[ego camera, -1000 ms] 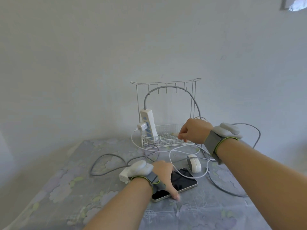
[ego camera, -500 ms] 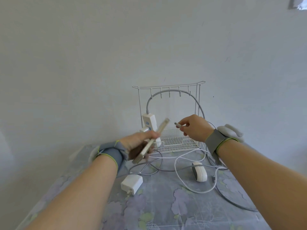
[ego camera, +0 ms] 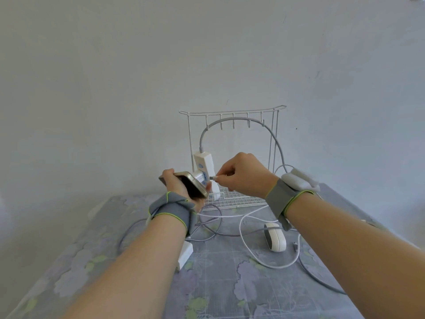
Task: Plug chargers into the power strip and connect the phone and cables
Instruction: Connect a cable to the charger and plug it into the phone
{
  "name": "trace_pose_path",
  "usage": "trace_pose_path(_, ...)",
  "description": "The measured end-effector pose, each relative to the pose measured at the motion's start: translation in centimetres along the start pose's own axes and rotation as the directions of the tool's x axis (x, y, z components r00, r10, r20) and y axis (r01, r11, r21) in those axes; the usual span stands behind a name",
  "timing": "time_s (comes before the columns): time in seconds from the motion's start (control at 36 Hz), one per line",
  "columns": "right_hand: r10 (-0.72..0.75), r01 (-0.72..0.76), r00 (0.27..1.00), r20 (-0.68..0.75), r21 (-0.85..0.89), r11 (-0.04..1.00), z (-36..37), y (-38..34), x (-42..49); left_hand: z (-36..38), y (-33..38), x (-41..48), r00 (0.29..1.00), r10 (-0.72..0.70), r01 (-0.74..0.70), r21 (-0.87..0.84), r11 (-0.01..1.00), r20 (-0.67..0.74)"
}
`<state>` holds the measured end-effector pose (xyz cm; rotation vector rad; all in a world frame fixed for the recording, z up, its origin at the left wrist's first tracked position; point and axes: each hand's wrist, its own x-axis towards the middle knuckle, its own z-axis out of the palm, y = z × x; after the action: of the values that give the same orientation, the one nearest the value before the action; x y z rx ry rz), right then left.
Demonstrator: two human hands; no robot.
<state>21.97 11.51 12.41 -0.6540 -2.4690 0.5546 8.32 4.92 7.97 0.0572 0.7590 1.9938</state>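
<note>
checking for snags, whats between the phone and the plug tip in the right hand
Head view: only a small gap between phone and plug tip, with the power strip behind.

At the centre of the frame, a phone point(ego camera: 187, 184) is gripped in the left hand point(ego camera: 177, 187), raised above the counter point(ego camera: 230, 284). A cable plug point(ego camera: 214, 178) is pinched by the right hand point(ego camera: 246, 174), just beside the phone's end. Behind them, a power strip point(ego camera: 203, 164) is stood upright in a wire rack point(ego camera: 232, 157). A white charger point(ego camera: 185, 252) is seen on the counter.

White power strip point(ego camera: 203, 163), floral tablecloth point(ego camera: 230, 284)
</note>
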Motion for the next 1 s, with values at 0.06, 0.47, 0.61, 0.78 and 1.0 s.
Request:
trace_pose_path(0.06,-0.010,0.010,1.000,-0.024,0.004,1.000,0.0,0.1,0.2,-0.4,0.3,0.2,0.997,-0.046,0.046,0.004,0.999,0.055)
trace_pose_path(0.47,0.132,-0.121,0.985,-0.113,0.101,0.988,-2.1,2.1,1.9,-2.1,1.1,0.9,0.887,0.228,-0.408,0.913,-0.024,0.402)
trace_pose_path(0.61,0.172,-0.171,0.985,-0.027,0.034,0.985,-2.2,1.5,1.9,-2.8,0.8,1.4,0.757,0.357,-0.464,0.835,-0.298,0.548)
trace_pose_path(0.78,0.160,-0.160,0.987,-0.010,0.032,0.987,-2.0,0.5,2.0,-3.2,0.7,1.9,0.638,0.405,-0.453,0.745,-0.491,0.655)
trace_pose_path(1.0,0.134,-0.134,0.991,0.014,0.037,0.990,-1.8,0.3,2.0,-3.0,0.7,1.7,0.600,0.399,-0.422,0.698,-0.579,0.694)
